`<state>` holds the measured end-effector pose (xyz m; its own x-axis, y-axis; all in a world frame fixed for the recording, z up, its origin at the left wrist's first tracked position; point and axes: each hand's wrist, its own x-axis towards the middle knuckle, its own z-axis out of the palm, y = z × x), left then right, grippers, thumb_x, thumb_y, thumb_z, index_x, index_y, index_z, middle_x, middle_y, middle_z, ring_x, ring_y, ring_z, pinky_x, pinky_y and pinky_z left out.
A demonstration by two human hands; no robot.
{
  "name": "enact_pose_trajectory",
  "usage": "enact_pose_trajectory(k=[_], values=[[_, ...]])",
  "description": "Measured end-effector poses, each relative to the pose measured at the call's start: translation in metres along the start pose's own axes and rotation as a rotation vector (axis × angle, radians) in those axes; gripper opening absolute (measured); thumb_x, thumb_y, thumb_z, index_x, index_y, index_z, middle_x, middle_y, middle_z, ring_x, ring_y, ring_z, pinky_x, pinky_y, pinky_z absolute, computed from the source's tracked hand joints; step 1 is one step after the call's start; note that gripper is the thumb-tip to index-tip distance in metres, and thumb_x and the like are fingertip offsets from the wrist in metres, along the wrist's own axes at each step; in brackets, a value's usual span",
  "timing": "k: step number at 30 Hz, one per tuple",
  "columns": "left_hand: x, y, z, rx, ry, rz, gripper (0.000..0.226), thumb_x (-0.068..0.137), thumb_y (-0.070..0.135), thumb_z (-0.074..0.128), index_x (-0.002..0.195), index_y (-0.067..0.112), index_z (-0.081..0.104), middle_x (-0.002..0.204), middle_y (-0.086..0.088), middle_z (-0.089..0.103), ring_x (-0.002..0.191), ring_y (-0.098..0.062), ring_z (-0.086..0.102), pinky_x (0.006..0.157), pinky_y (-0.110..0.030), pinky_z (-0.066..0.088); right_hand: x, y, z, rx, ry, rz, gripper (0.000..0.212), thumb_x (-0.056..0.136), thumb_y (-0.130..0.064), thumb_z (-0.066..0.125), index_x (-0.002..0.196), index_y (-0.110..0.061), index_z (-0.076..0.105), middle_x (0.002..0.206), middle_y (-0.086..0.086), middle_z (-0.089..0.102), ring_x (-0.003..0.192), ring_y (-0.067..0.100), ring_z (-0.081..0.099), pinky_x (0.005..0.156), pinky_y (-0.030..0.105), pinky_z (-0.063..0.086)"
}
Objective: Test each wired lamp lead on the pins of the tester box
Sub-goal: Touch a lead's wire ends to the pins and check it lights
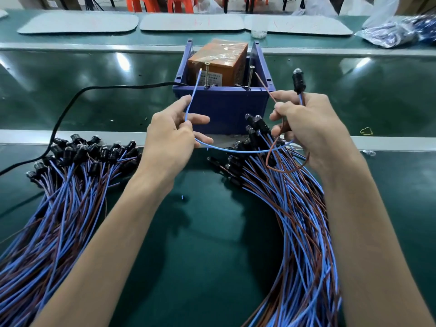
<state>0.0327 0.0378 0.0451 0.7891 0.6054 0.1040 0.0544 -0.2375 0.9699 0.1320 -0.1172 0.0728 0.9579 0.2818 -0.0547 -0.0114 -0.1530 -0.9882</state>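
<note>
Left hand: I see it pinching the blue wire between thumb and fingers, in front of the bin.
Blue wire: rises from that pinch, with its bare tip just left of the left pin, and a small gap shows between them. Below the hand it sags in a loop across to the right hand.
Right hand: fingers curled round the lamp's lead, with the lamp standing upright above the knuckles. Thumb and forefinger also pinch the brown wire.
Brown wire: slants up and left from the fingers, and its tip sits just right of the right pin — apart from it, as far as I can make out.
Tester: an orange box wrapped in clear film, sitting inside the blue bin on the green belt. Both pins stand upright along its near edge.
Cable: black, running from the bin's left side off to the left.
Left pile: many leads under my left forearm, lamp heads pointing away from me.
Right pile: another fan of leads beneath the right hand — heads near the bin's right corner.
Far side: pale mats and a bag of blue leads.
</note>
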Motion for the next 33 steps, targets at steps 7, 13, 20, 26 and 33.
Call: enact_pose_trajectory(k=[7,13,20,26,33], values=[[-0.001,0.002,0.0,0.031,0.007,-0.012,0.051,0.095,-0.009,0.03,0.138,0.013,0.046,0.09,0.008,0.065,0.05,0.001,0.062,0.048,-0.007,0.041,0.002,0.001,-0.002,-0.03,-0.026,-0.029,0.028,0.095,-0.001,0.044,0.099,-0.016,0.067,0.067,0.0,0.05,0.036,0.003,0.047,0.037,0.011,0.035],[-0.001,0.004,-0.001,0.039,0.016,-0.014,0.05,0.094,-0.009,0.031,0.129,0.018,0.053,0.086,0.009,0.065,0.049,0.001,0.061,0.047,-0.008,0.04,0.004,0.005,-0.003,-0.036,-0.027,-0.048,0.025,0.094,-0.007,0.049,0.088,-0.02,0.07,0.059,-0.005,0.045,0.038,0.003,0.044,0.044,0.015,0.038],[-0.001,0.008,-0.002,0.044,-0.004,0.003,0.05,0.092,-0.012,0.029,0.12,0.018,0.057,0.085,0.005,0.064,0.049,0.0,0.061,0.048,-0.007,0.04,0.007,0.006,-0.004,-0.017,-0.015,-0.101,0.026,0.092,-0.006,0.05,0.083,-0.018,0.071,0.052,-0.009,0.043,0.041,0.002,0.043,0.047,0.019,0.036],[-0.003,0.011,-0.002,0.051,-0.014,0.015,0.051,0.09,-0.014,0.029,0.112,0.02,0.059,0.083,0.004,0.064,0.048,0.001,0.06,0.048,-0.006,0.04,0.006,0.006,-0.003,0.071,-0.027,-0.122,0.027,0.09,0.0,0.049,0.082,-0.012,0.072,0.048,-0.01,0.041,0.04,0.003,0.04,0.042,0.017,0.034],[-0.004,0.014,-0.002,0.047,-0.023,0.018,0.047,0.093,-0.011,0.031,0.109,0.022,0.06,0.081,0.007,0.065,0.048,0.0,0.06,0.048,-0.007,0.039,0.003,0.002,-0.005,0.106,-0.044,-0.11,0.026,0.09,0.002,0.049,0.082,-0.007,0.072,0.048,-0.008,0.04,0.039,0.004,0.037,0.041,0.016,0.033]])
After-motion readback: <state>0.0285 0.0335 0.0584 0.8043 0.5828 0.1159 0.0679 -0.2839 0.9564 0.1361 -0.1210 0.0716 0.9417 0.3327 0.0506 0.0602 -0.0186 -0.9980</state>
